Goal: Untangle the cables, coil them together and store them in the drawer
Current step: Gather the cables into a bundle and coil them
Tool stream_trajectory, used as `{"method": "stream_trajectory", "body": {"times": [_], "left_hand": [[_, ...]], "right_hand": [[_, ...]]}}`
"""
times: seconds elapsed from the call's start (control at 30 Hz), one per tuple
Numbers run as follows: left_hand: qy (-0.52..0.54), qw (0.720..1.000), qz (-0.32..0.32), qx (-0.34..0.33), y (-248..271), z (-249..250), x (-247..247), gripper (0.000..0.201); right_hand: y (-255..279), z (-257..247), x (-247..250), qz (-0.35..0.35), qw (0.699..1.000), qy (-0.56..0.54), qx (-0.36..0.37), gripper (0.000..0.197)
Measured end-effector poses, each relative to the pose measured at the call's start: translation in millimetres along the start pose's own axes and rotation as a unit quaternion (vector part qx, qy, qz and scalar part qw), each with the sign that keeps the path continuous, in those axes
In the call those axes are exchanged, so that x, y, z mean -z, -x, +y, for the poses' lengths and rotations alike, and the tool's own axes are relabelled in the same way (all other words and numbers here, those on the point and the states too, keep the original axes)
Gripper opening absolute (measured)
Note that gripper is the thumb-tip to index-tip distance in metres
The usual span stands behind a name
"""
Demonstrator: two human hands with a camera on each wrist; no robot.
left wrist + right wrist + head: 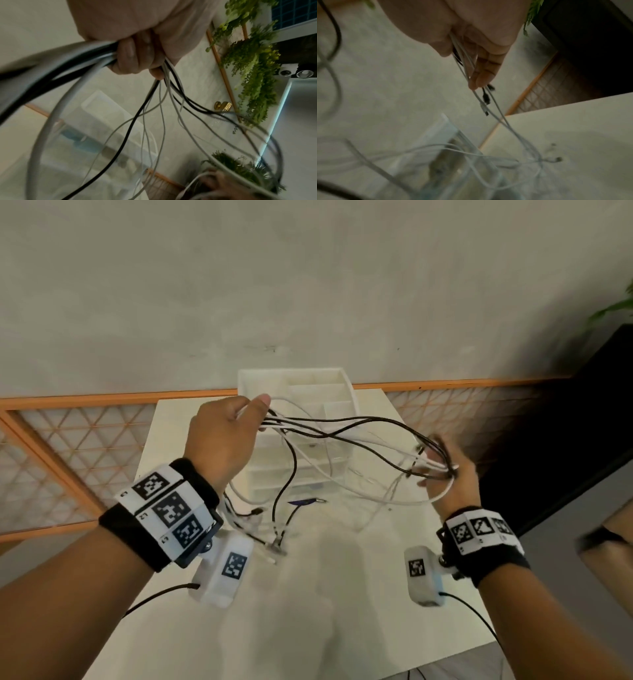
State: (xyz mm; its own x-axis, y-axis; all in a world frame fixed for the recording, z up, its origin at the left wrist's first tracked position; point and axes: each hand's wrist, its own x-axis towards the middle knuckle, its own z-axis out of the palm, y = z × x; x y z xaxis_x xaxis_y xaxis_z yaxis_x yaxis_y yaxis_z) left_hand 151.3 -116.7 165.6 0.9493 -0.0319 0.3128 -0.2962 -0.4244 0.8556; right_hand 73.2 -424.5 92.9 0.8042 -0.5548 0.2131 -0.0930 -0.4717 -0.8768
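Observation:
A bundle of thin black and white cables (346, 436) stretches in the air between my two hands, above the white table (308, 611). My left hand (233, 429) grips one end of the bundle in a fist (137, 54). My right hand (445, 470) pinches the other end between thumb and fingers (477, 70), with small plugs (486, 100) hanging below it. Loose strands droop to the table, where several connectors (277, 542) lie. Behind the cables stands a white drawer unit (301, 392) with clear drawers; which drawer is open I cannot tell.
An orange-framed lattice panel (68, 446) runs along the wall behind the table. A dark cabinet (565, 422) stands at the right with green plants (248, 67) near it. A cardboard box (613, 542) sits at the right edge.

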Motion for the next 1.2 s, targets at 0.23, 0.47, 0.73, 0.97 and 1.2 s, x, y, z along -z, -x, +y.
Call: {"method": "stream_trajectory", "body": {"times": [0.23, 0.47, 0.73, 0.97, 1.2], "left_hand": [[-0.047, 0.996, 0.042, 0.065, 6.4, -15.4, -3.6, 0.057], [-0.04, 0.994, 0.083, 0.053, -4.7, -22.1, 6.7, 0.055], [0.137, 0.988, 0.03, 0.058, -16.3, -7.1, 12.2, 0.056], [0.148, 0.987, -0.065, 0.018, -2.8, 17.9, -0.3, 0.058], [0.098, 0.993, -0.068, -0.016, 5.1, 31.4, 5.8, 0.054]], "right_hand": [[2.8, -15.4, 6.2, 0.051, 0.995, 0.053, 0.073, 0.038], [16.7, 9.2, 7.9, 0.047, 0.983, 0.177, 0.006, 0.025], [30.9, 50.3, -6.5, -0.254, 0.887, 0.378, -0.077, 0.045], [44.3, -73.1, -33.4, -0.226, 0.965, -0.034, 0.124, 0.034], [55.1, -100.4, -59.5, -0.201, 0.965, -0.124, 0.111, 0.013]]}}
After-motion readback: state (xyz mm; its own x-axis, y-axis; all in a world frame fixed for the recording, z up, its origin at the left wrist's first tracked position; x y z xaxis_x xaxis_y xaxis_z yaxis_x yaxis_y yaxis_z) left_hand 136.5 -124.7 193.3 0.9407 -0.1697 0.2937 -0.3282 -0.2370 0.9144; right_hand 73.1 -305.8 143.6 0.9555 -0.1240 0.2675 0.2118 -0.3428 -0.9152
